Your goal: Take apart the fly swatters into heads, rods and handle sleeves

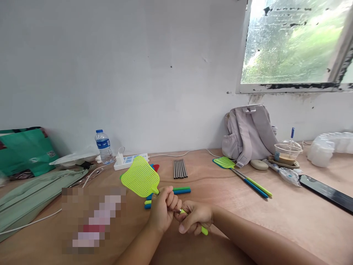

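L. hand (pixel 164 209) & R. hand (pixel 196 217) are gripping lime swatter (pixel 140 177) at clock ctr.; handles (pixel 182 190) & metal tubes (pixel 180 169) are lying approx. 12 o'clock, two swatters (pixel 226 162) at 2; wood counter (pixel 292 217) is meeting wall (pixel 171 95).

Tally: held swatter (pixel 141 179), one, 7 o'clock; resting swatters (pixel 249 180), two, 4 o'clock; backpack (pixel 249 134), one, 3 o'clock; bottle (pixel 103 146), one, 9 o'clock; power strip (pixel 128 162), one, 8 o'clock; metal tubes (pixel 180 169), 6 o'clock, count unclear

The yellow-green swatter (pixel 140 177) slants, its holey head beyond the left fingers (pixel 173 201), its handle (pixel 204 230) poking out past the right fingers (pixel 187 223).
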Demonstrator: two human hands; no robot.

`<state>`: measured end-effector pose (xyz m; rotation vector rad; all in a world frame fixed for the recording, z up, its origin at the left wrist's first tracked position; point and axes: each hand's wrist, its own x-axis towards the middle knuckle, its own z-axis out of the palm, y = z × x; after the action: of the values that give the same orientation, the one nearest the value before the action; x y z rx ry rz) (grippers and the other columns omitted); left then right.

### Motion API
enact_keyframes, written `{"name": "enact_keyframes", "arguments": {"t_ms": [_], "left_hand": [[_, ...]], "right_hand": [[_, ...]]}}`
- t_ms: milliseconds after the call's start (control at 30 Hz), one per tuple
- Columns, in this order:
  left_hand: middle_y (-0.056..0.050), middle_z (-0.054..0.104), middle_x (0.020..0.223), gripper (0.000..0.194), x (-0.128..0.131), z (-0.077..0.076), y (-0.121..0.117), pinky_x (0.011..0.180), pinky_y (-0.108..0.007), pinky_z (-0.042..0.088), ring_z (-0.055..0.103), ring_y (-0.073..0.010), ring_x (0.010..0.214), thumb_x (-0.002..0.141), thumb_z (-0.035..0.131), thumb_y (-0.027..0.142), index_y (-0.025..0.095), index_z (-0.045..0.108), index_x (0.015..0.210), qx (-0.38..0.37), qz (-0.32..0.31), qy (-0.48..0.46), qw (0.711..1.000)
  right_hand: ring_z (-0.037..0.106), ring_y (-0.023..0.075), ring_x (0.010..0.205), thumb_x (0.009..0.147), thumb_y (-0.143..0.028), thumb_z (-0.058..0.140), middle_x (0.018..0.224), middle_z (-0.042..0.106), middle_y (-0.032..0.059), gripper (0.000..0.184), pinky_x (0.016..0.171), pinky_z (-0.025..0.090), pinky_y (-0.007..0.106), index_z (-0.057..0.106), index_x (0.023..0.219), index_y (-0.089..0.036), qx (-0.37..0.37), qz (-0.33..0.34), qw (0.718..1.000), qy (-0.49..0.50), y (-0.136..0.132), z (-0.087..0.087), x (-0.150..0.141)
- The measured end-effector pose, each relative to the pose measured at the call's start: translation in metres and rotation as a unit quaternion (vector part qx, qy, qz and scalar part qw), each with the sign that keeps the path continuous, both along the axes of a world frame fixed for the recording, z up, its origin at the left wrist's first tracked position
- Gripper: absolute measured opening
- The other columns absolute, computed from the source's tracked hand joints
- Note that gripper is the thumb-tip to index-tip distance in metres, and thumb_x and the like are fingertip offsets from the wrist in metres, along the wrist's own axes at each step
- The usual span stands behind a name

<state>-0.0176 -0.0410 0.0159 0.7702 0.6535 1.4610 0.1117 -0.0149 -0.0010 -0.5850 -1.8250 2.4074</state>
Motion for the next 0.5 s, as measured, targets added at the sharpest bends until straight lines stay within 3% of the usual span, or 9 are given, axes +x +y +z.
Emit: {"name": "enact_keyframes", "arguments": {"t_ms": [67, 133, 200, 267, 333, 400, 500], "left_hand": [[0.011, 0.013, 0.033, 0.047, 0.001, 0.001, 0.001, 0.033, -0.020, 0.018, 0.012, -0.0028, 0.032, 0.062, 0.056, 0.022, 0.019, 0.014, 0.041, -0.013, 0.022, -0.007, 1.000], [0.011, 0.013, 0.033, 0.045, 0.003, 0.002, 0.002, 0.033, -0.019, 0.017, 0.011, -0.0027, 0.032, 0.061, 0.054, 0.020, 0.020, 0.014, 0.041, -0.013, 0.027, -0.008, 1.000], [0.011, 0.013, 0.033, 0.045, 0.004, 0.003, 0.001, 0.034, -0.019, 0.018, 0.011, -0.0024, 0.032, 0.061, 0.053, 0.018, 0.019, 0.014, 0.040, -0.005, 0.028, -0.003, 1.000], [0.010, 0.013, 0.033, 0.045, -0.001, 0.007, 0.003, 0.034, -0.019, 0.018, 0.012, -0.0023, 0.032, 0.061, 0.053, 0.016, 0.019, 0.013, 0.040, 0.003, 0.034, 0.001, 0.999], [0.010, 0.013, 0.034, 0.045, -0.016, 0.015, 0.008, 0.034, -0.019, 0.019, 0.014, -0.0026, 0.031, 0.062, 0.051, 0.014, 0.018, 0.012, 0.040, 0.010, 0.060, -0.009, 0.998], [0.009, 0.013, 0.034, 0.044, -0.042, 0.024, 0.017, 0.034, -0.020, 0.019, 0.015, -0.0034, 0.031, 0.064, 0.048, 0.012, 0.018, 0.011, 0.041, 0.022, 0.118, -0.042, 0.992], [0.009, 0.012, 0.036, 0.041, -0.086, 0.032, 0.030, 0.033, -0.019, 0.021, 0.015, -0.0047, 0.030, 0.066, 0.046, 0.007, 0.018, 0.012, 0.045, 0.073, 0.230, -0.107, 0.965]], "right_hand": [[0.019, 0.0006, 0.034, 0.059, -0.027, 0.071, 0.042, 0.023, -0.0140, 0.047, 0.031, 0.018, 0.014, 0.024, 0.056, -0.021, 0.102, -0.055, 0.993, -0.037, -0.004, 0.002, -0.004], [0.021, 0.0015, 0.039, 0.061, -0.021, 0.067, 0.044, 0.023, -0.0122, 0.044, 0.036, 0.018, 0.016, 0.024, 0.053, -0.020, 0.238, -0.105, 0.964, -0.053, -0.009, 0.003, -0.010], [0.022, 0.0026, 0.043, 0.061, -0.012, 0.060, 0.046, 0.024, -0.0104, 0.039, 0.040, 0.018, 0.018, 0.024, 0.051, -0.018, 0.376, -0.159, 0.911, -0.053, -0.015, 0.001, -0.014], [0.024, 0.0039, 0.045, 0.061, -0.007, 0.053, 0.048, 0.030, -0.0092, 0.030, 0.041, 0.018, 0.019, 0.027, 0.052, -0.019, 0.469, -0.216, 0.853, -0.075, -0.021, -0.003, -0.015], [0.027, 0.0052, 0.044, 0.064, -0.009, 0.049, 0.050, 0.035, -0.0080, 0.022, 0.042, 0.018, 0.021, 0.031, 0.057, -0.020, 0.515, -0.264, 0.806, -0.126, -0.023, -0.008, -0.011], [0.027, 0.0064, 0.044, 0.065, -0.012, 0.048, 0.051, 0.035, -0.0071, 0.019, 0.043, 0.017, 0.022, 0.032, 0.059, -0.020, 0.530, -0.289, 0.781, -0.159, -0.020, -0.014, -0.003], [0.027, 0.0076, 0.047, 0.065, -0.015, 0.048, 0.051, 0.031, -0.0068, 0.021, 0.045, 0.019, 0.022, 0.030, 0.058, -0.021, 0.494, -0.365, 0.785, -0.086, -0.006, -0.022, 0.005]]}}
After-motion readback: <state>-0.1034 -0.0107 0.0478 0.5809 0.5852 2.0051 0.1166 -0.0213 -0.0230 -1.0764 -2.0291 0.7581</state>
